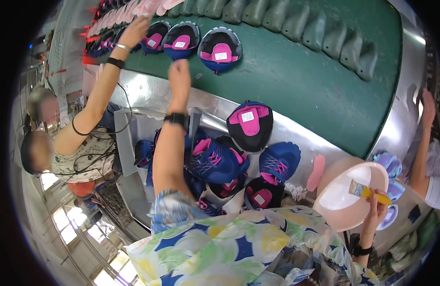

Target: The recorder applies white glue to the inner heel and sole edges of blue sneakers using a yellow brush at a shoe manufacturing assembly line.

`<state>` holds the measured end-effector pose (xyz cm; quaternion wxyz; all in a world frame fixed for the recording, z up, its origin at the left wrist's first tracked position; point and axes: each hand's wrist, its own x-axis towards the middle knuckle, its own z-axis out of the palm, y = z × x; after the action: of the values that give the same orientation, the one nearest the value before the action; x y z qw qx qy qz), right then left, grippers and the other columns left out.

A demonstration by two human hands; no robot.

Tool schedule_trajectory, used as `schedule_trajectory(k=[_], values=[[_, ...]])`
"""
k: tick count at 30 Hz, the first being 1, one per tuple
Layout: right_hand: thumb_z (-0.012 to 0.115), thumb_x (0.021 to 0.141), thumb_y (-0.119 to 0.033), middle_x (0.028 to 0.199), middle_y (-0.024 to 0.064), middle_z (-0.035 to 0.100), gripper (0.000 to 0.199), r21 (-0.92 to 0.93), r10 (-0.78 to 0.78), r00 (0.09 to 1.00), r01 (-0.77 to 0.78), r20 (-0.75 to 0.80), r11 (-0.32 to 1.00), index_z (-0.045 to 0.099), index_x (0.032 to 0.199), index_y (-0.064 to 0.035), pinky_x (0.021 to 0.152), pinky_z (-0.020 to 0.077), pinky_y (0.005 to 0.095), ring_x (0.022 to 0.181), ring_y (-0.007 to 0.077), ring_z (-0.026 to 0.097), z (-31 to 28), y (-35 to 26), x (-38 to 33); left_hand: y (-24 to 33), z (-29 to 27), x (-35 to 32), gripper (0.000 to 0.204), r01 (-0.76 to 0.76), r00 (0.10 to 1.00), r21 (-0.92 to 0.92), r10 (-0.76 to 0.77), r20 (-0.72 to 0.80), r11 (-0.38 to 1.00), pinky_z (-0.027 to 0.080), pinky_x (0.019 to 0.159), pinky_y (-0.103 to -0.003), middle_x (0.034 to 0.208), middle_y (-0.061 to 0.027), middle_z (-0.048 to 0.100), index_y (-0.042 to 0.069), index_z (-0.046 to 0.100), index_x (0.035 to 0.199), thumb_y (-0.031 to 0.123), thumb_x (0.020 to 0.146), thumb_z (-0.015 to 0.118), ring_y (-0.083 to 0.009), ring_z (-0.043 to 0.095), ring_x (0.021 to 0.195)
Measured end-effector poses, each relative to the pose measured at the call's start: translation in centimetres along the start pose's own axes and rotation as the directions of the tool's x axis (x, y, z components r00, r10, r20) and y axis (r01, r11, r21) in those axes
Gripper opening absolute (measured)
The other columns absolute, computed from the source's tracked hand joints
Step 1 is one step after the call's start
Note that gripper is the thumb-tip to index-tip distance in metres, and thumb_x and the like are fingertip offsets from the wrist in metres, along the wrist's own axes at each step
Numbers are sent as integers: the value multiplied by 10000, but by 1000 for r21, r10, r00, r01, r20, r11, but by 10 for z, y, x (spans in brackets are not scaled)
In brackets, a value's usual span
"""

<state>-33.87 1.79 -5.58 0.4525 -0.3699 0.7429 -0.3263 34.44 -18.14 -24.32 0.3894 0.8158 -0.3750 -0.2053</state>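
Note:
My left hand [180,78] reaches over the near edge of the green conveyor belt [286,90], its fingers curled closed. It is just below the heel of a navy shoe upper [181,42] with a pink lining; whether it touches or grips anything there is hidden. To its right on the belt sits another navy upper [221,50], opening upward. At the lower right my right hand [371,212] grips the yellow handle of a flat paintbrush [372,194]. The bristles are over a pinkish bucket [356,221] with white inside.
Navy shoes [215,159] are piled in a grey bin [129,143] below the belt. Grey-green shoe lasts [282,21] and pink insoles line the far side. A co-worker's hand [135,32] reaches in at left; another person's hand [428,108] is at far right. A pink insole [316,172] lies beside the bucket.

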Motion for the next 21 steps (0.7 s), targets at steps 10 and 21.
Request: schedule_trajectory(k=[10,21], values=[[632,954,-47,1070,89,629,134,89,-153,979,142,132,986,603,1070,15,855,530,293,985,174,643,0,45,-15,165,26,-233,308,-507,814,126,426,395,852,491,857,-435,1108,-227,621,4,421,1051,-67,777,544,-438,607,1003],[647,928,-98,1016,144,674,141,-73,-269,961,273,57,959,633,1033,-4,763,516,330,846,270,658,47,66,-27,160,37,-304,415,-173,564,54,55,824,983,485,930,-420,1152,-219,515,6,478,1140,66,774,665,-394,601,1044]])
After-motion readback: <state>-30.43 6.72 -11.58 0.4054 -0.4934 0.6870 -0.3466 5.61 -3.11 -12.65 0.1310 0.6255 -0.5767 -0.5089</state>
